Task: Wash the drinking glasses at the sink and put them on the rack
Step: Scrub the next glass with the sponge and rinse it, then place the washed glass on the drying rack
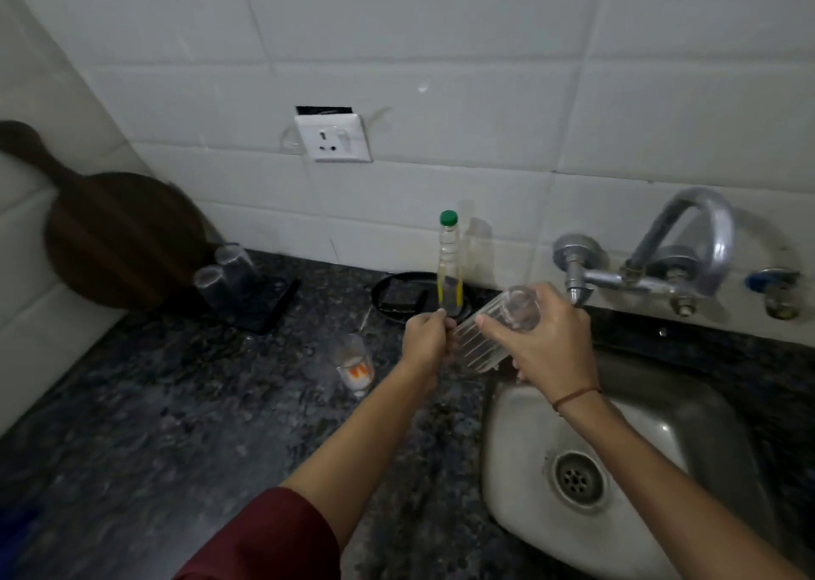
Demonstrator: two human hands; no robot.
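Two hands on one ribbed glass [478, 341] — that is where I am. My right hand [542, 341] wraps fingers and thumb round its upper end. My left hand [425, 339] is curled at the lower end, its fingertips pinching the wall. I cannot tell whether it also holds a scrubber. The glass hangs tilted in the air, just over the left rim of the sink [507, 447] and a little below and left of the tap [591, 276]. I see no water coming from the spout.

Two glasses [214, 286] stand upside down on the black rack [269, 306] at the back left of the counter [176, 403]. A printed glass [355, 365] with orange marks stands upright on the counter, just left of my left hand, and I take it to be waiting its turn.

So I judge this to be the washing of the third glass, about midway through the job. Next I need a rinse, which means bringing the glass right under the spout and freeing one hand for the tap handle while the other keeps a firm wrap on wet, slippery ribs. After that comes the carry left to the rack — mouth down, and wide of the green-capped bottle [449, 271] standing close behind my left hand.
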